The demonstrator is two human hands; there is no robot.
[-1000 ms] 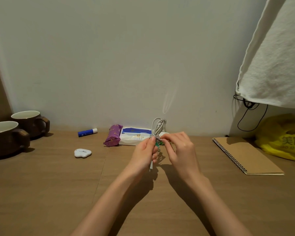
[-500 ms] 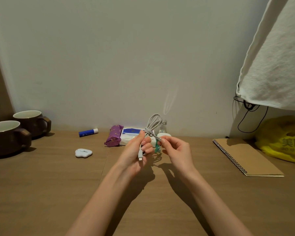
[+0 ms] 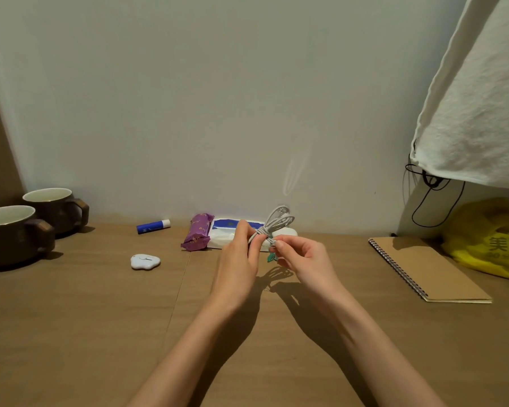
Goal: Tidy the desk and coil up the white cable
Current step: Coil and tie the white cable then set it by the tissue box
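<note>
Both hands [image 3: 274, 259] raised, fingertips pinched

A looped white cable bundle [image 3: 272, 227] is held above the middle of the flat wooden desk [image 3: 71, 333], between the left hand [image 3: 238, 264] and the right hand [image 3: 307, 264]. Behind it, against the wall, a white rectangular tissue pack [image 3: 228, 237] is found, with a crinkled purple foil packet [image 3: 197, 232] touching its left side. Further left a small blue cylindrical tube [image 3: 153, 226] is placed, and before it a small white rounded plastic gadget [image 3: 145, 261]. Two brown ceramic mugs [image 3: 9, 233] are set at the far left, a tan spiral-bound notebook [image 3: 429, 268] at the right, and a yellow plastic bag [image 3: 491, 239] behind it.
</note>
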